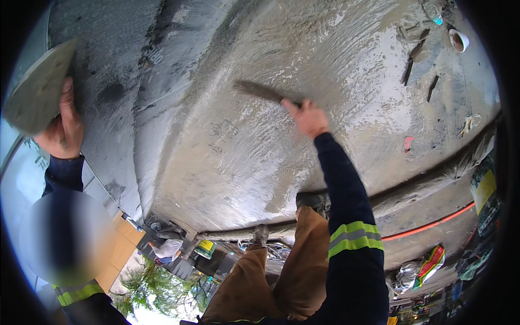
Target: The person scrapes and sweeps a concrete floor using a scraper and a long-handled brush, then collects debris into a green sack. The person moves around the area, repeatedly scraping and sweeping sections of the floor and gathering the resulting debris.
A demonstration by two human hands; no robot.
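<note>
At the upper left, my left hand [64,126] grips a flat, grey, mortar-smeared board or plate [40,91], its face towards me and its far edge raised. My right hand [307,116], near the centre, is closed on the handle of a brush-like or long-bladed tool [260,90], blurred by motion. That tool reaches left over a wet, streaked cement surface [252,150] with swirling marks. Whether it touches the surface cannot be told.
A white cup [458,40] lies at the upper right, near dark slots and a red scrap [408,144]. Below run a ledge and an orange hose or cord [430,223]. Colourful bags [430,266] lie lower right. Another person [168,248] is at the lower left.
</note>
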